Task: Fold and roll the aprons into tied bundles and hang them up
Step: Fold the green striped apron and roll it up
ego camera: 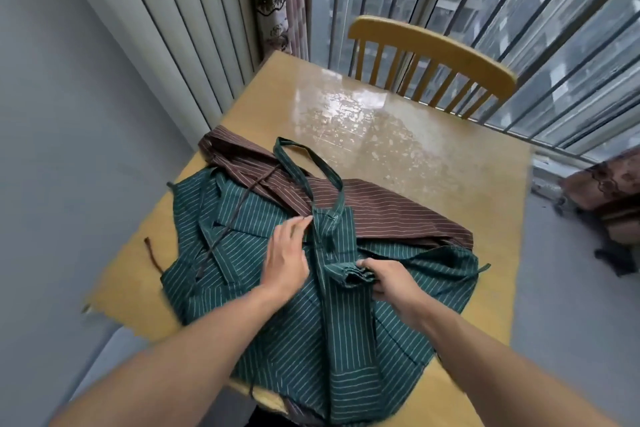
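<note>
A green striped apron (349, 340), folded into a long narrow strip, lies on top of other spread green striped fabric (221, 253) on the wooden table (450, 184). Its neck loop (304, 163) points away from me. My right hand (388, 279) grips a rolled or bunched fold of the strip. With straight fingers, my left hand (287, 256) rests flat on the fabric just left of the strip's top. A brown striped apron (381, 211) lies underneath, reaching to the far left and right.
A brown tie string (152, 253) trails onto the table at the left. A yellow wooden chair (429, 66) stands at the table's far side, before a barred window. White slatted panels line the left wall. Dark objects sit on the floor at right.
</note>
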Demonstrator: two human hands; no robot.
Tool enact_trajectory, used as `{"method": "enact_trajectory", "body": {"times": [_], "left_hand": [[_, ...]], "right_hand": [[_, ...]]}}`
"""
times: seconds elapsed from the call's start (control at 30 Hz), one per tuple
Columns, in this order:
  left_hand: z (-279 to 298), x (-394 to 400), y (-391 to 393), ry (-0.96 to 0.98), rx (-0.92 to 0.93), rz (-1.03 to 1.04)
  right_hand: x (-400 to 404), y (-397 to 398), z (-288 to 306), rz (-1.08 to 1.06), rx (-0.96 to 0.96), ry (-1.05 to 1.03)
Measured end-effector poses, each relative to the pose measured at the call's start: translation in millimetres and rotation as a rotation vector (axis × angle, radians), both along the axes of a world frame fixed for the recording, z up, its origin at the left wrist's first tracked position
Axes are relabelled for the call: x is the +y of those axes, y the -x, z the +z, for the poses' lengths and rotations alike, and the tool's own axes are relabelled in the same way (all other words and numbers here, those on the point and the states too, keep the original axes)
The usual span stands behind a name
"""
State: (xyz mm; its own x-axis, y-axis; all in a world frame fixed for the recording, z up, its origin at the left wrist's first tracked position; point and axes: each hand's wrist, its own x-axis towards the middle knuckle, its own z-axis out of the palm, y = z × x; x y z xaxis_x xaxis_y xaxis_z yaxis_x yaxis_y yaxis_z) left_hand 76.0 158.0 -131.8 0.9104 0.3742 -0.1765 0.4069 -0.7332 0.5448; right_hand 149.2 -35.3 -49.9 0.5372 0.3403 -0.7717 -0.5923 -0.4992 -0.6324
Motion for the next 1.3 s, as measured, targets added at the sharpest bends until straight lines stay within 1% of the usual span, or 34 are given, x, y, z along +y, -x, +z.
{"method": "enact_trajectory", "body": {"times": [0.07,0.13,0.17,0.2,0.23,0.27,0.3,0.37,0.4,0.47,0.57,0.63,0.7,0.77,0.8,0.87,0.93,0.97,1.0,1.03,1.07,1.1,1.17,1.23,1.3], "left_hand": [[11,21,-45,-0.349,-0.053,-0.522],[17,27,-81,-0.598,0.038,-0.982],[21,28,-96,-0.691,0.097,-1.117],[22,29,-109,-0.749,0.136,-1.190],[25,30,-121,-0.764,0.158,-1.215],[27,30,-133,-0.739,0.164,-1.219],[31,31,-142,-0.691,0.184,-1.212],[38,34,-159,-0.586,0.257,-1.199],[42,35,-165,-0.529,0.295,-1.181],[42,34,-176,-0.451,0.339,-1.128],[34,35,-185,-0.439,0.369,-1.084],[27,38,-190,-0.481,0.317,-1.062],[19,41,-191,-0.539,0.207,-1.019],[12,44,-186,-0.534,0.107,-0.912],[9,47,-182,-0.492,0.076,-0.822],[5,53,-170,-0.343,0.000,-0.583],[3,62,-155,-0.169,-0.109,-0.278],[4,66,-147,-0.066,-0.111,-0.119],[7,69,-140,0.049,-0.061,0.018],[9,73,-134,0.165,0.029,0.116],[10,74,-129,0.292,0.127,0.167],[12,75,-123,0.419,0.226,0.175],[15,73,-111,0.661,0.407,0.098],[16,65,-102,0.861,0.482,0.000],[15,54,-97,0.994,0.488,-0.021]], "right_hand": [[-1,1,-8,-0.017,0.072,-0.015],[-3,2,-18,-0.065,0.169,-0.037],[-5,2,-23,-0.083,0.211,-0.076],[-6,2,-24,-0.074,0.241,-0.117],[-8,1,-27,-0.049,0.256,-0.149],[-8,0,-27,-0.008,0.233,-0.162],[-7,0,-26,0.055,0.155,-0.142],[-6,2,-35,0.167,-0.048,-0.020],[-5,3,-40,0.210,-0.096,0.033],[0,4,-46,0.246,-0.112,0.106],[4,10,-52,0.176,-0.070,0.206],[5,12,-56,0.110,-0.050,0.213],[8,13,-54,0.071,-0.059,0.196],[12,13,-50,0.030,-0.072,0.183],[15,11,-47,-0.006,-0.075,0.162],[24,6,-42,-0.065,-0.075,0.118],[32,-2,-43,-0.046,-0.048,0.097],[36,-5,-44,-0.025,-0.033,0.108],[38,-9,-47,-0.005,-0.014,0.120],[40,-12,-49,0.012,0.007,0.123],[40,-14,-49,0.034,0.017,0.118],[41,-17,-49,0.054,0.020,0.116],[42,-21,-44,0.080,0.022,0.102],[42,-23,-41,0.122,0.013,0.080],[40,-26,-41,0.158,0.000,0.077]]}}
